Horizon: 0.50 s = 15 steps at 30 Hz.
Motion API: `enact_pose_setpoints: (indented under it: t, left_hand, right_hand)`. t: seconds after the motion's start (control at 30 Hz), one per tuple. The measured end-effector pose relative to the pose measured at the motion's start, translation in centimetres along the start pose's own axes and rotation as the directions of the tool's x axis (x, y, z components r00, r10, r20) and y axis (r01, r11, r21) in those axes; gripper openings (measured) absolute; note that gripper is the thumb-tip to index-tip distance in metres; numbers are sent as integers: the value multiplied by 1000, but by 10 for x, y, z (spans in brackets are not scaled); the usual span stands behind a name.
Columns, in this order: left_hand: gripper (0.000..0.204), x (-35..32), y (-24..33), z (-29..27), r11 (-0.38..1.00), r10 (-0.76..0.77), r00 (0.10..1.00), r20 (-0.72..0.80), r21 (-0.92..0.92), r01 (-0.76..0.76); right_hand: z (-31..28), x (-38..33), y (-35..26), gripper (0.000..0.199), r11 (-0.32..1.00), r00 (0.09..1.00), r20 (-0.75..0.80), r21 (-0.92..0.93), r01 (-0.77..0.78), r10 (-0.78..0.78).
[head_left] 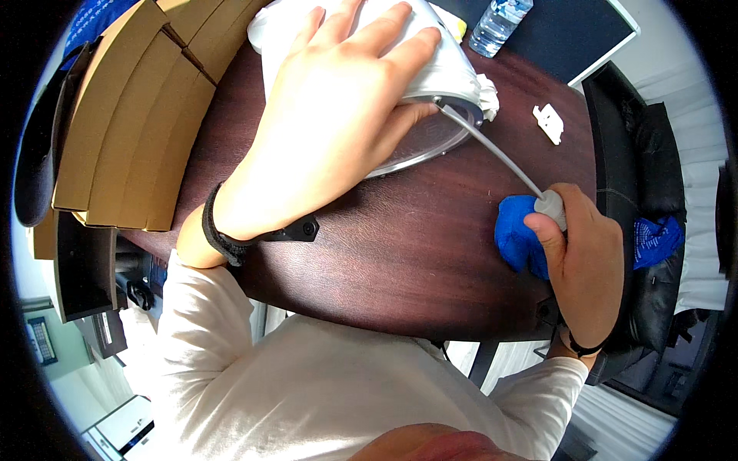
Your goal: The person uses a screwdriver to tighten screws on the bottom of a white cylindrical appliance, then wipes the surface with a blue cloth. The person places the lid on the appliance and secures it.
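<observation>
A white casing (449, 75) at the top centre of the frame sits beneath the left hand (338, 100), its fingers spread, while the right hand (588, 257), at right, curls around the grey handle (549, 211) of a long tool (496, 150) reaching the casing's edge.

A brown table (369, 261) bears cardboard boxes (131, 131), a bottle (496, 31), a white piece (549, 124).
</observation>
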State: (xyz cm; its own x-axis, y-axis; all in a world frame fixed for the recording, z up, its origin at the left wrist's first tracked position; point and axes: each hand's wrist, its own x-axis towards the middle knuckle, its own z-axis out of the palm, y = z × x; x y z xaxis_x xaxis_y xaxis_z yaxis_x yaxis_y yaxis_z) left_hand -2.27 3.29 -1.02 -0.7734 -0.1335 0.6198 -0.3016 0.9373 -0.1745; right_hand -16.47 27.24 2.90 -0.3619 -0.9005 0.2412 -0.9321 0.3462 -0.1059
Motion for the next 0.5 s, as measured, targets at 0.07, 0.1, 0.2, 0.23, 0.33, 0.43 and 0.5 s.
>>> enact_pose_setpoints:
  t: [0.07,0.1,0.2,0.23,0.33,0.43,0.5]
  left_hand:
    - [59,0,-1,1,1000,15,1000,-25,4,-14]
    - [59,1,0,1,1000,15,1000,-24,8,-15]
    - [59,-1,2,0,1000,0,1000,1,20,0]
    - [59,-1,2,0,1000,-7,1000,7,24,7]
    - [58,-3,3,0,999,-4,1000,-8,46,5]
    - [58,-2,2,3,999,8,998,-54,51,-5]
    - [57,-2,4,4,999,-4,997,-73,35,6]
  right_hand:
    - [1,0,2,41,999,999,53,44,-13,11]
    - [1,0,3,41,998,997,77,65,-22,17]
    - [6,-1,4,39,980,995,91,190,-56,39]
    - [9,-1,5,38,970,996,84,240,-46,27]
    - [20,-2,8,36,920,997,82,391,-25,-8]
    - [27,-4,10,34,845,990,140,533,-52,-27]
    - [35,-6,11,33,779,980,196,620,-96,-36]
